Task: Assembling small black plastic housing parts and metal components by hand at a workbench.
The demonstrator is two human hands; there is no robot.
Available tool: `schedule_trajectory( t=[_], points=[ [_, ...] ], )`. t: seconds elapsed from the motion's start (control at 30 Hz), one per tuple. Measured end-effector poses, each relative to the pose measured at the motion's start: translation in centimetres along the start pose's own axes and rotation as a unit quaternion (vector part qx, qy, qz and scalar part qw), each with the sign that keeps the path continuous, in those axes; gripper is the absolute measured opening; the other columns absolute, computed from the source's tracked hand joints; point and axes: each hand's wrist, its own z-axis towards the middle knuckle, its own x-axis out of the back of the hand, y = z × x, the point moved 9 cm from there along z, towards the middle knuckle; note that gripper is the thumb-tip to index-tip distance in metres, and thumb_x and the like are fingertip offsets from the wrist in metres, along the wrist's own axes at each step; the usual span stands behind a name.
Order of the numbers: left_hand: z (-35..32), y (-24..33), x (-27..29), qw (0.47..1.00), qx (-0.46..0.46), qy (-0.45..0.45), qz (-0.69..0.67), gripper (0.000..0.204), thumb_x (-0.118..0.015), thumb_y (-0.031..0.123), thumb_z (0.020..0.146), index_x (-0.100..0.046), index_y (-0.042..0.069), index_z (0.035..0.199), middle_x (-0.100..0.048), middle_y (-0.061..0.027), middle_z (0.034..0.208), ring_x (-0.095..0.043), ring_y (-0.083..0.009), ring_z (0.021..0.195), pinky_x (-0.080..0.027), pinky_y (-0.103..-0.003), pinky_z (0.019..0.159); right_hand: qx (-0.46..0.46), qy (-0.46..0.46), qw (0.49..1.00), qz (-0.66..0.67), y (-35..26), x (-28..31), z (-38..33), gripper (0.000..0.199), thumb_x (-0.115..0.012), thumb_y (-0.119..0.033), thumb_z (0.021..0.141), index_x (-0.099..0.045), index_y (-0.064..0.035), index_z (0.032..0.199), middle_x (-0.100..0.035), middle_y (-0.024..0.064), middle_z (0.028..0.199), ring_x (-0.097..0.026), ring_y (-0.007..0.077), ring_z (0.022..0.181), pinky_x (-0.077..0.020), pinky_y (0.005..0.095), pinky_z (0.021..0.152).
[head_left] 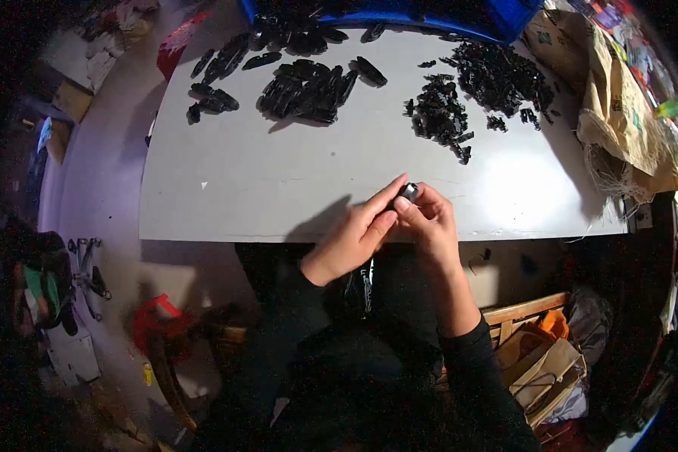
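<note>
A: We have both hands up together over the near edge of the white table [226,188]. What is between them?

B: A small black part [408,191], pinched at our fingertips. The left hand [354,237] has its index finger stretched out to the part and its thumb tucked under; the right hand [428,222] curls round it from the other side, fingers closed on it. Only a little of the part pokes out above the right fingers, so its shape is hard to read.

A: So both hands are closed on the one piece?

B: The right plainly grips it. The left touches it with finger and thumb, nearly closed; whether it bears any weight we cannot tell.

A: How do we handle it well, judging from this?

B: We should keep the grip at the fingertips rather than the palm, so that the piece stays visible, and let the right hand steady it while the left does the fine work. It is small and dark, so a loose pinch could drop it into our lap just below the fingers.

A: And the stock?

B: Well beyond the fingers: a heap of long black pieces [309,87] ahead and to the left, a heap of small black bits [482,87] ahead and to the right, with a blue crate [505,19] behind them and a brown sack [618,113] far to the right.
</note>
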Motion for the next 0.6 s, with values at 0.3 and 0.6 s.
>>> schedule_trajectory(
  t=[0.3, 0.6],
  points=[
    [11.9, 3.8, 13.2, 0.695, -0.109, 0.374, 0.604, 0.057, -0.058, 0.038, 0.082, -0.041, 0.012, 0.131, -0.040, -0.0171, 0.130, -0.035, -0.0410, 0.120, -0.030, -0.057, 0.095, 0.128, 0.202, 0.964, -0.115, -4.7, 12.0, 1.3, 0.015, -0.053, -0.007, 0.080, -0.048, -0.0031, 0.094, -0.049, 0.0027, 0.073, -0.050, 0.0143, 0.065, -0.0423, 0.0260, 0.059],
    [10.7, 1.1, 11.8, 0.750, -0.096, 0.214, 0.618, 0.038, -0.058, 0.024, 0.082, -0.052, 0.016, 0.119, -0.047, -0.0095, 0.124, -0.041, -0.0387, 0.116, -0.037, -0.052, 0.091, 0.147, 0.136, 0.739, -0.643, -6.5, 9.5, 4.1, 0.022, -0.069, -0.015, 0.074, -0.057, -0.0033, 0.088, -0.060, 0.0138, 0.073, -0.059, 0.0277, 0.067, -0.0458, 0.0341, 0.061]
  ],
)
